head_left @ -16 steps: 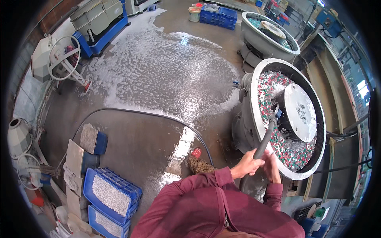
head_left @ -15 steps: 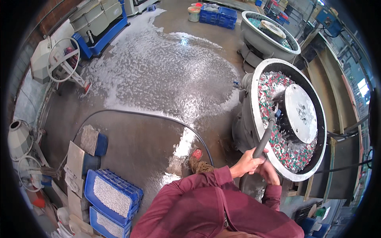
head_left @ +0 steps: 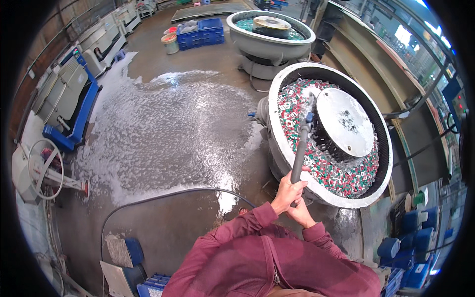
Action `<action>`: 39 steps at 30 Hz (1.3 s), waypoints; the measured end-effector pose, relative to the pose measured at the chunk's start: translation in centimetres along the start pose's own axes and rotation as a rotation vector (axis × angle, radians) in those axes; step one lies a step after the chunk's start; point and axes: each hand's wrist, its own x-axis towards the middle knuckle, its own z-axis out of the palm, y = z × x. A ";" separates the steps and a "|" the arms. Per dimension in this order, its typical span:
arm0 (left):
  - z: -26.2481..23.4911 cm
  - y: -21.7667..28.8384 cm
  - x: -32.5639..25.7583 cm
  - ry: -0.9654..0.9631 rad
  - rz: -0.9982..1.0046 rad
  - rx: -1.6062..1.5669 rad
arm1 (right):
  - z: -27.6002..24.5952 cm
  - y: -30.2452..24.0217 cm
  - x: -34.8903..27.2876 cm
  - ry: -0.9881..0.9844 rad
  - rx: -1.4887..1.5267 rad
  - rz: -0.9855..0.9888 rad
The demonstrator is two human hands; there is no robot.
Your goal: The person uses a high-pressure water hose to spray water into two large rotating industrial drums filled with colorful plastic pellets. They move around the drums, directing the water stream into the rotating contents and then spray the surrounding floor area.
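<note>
Head view. The left hand [head_left: 288, 190] is closed around the lower end of a grey spray lance [head_left: 300, 148], fingers wrapped fully about the shaft. The right hand [head_left: 300, 214] sits just below and behind the left hand, touching it; it is curled toward the base of the lance, but how firmly it grips cannot be told, because the left hand covers most of it. Both forearms wear dark red sleeves [head_left: 247, 225] that enter from the lower edge.

The lance slopes up and away from the hands, crossing the white rim of a round vibratory finishing bowl [head_left: 280, 143] directly ahead of them. Its tip lies over the bowl's channel, where a fan of water spray [head_left: 310, 99] leaves it. The channel holds a mass of small red, green and white pieces [head_left: 341, 173] surrounding a raised grey central dome [head_left: 344, 121], ahead and to the right of the hands.

A black hose [head_left: 163, 197] curves across the floor to the left of the hands. The wet concrete floor [head_left: 163, 128], covered in foam, extends ahead and to the left. A second bowl machine [head_left: 269, 42] stands farther ahead, beyond the first. Blue crates [head_left: 200, 32] stand far ahead to the left.
</note>
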 end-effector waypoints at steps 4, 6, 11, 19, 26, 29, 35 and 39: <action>-1.9 -0.7 0.4 0.008 -0.050 -0.037 | 1.9 2.3 -0.2 0.322 -0.189 -0.039; -2.6 -0.5 0.0 -0.003 -0.099 -0.021 | 2.1 4.0 -0.2 0.266 -0.216 0.010; -4.6 0.6 -0.7 -0.072 -0.140 0.013 | 5.2 3.7 0.1 0.372 -0.207 -0.006; -10.5 7.3 2.1 -0.072 -0.388 -0.095 | 11.9 -5.6 1.2 0.350 -0.409 0.247; -13.0 9.2 0.1 -0.225 -0.485 -0.030 | 18.8 -2.1 1.8 0.655 -0.562 0.130; -13.5 9.2 -1.2 -0.258 -0.555 0.016 | 21.6 -2.5 1.4 0.785 -0.579 0.137; -14.1 7.7 -5.3 -0.376 -0.612 -0.017 | 24.8 0.1 -2.3 0.858 -0.612 0.269; -14.2 7.9 -5.4 -0.361 -0.582 -0.067 | 25.1 -1.0 -2.1 0.872 -0.558 0.295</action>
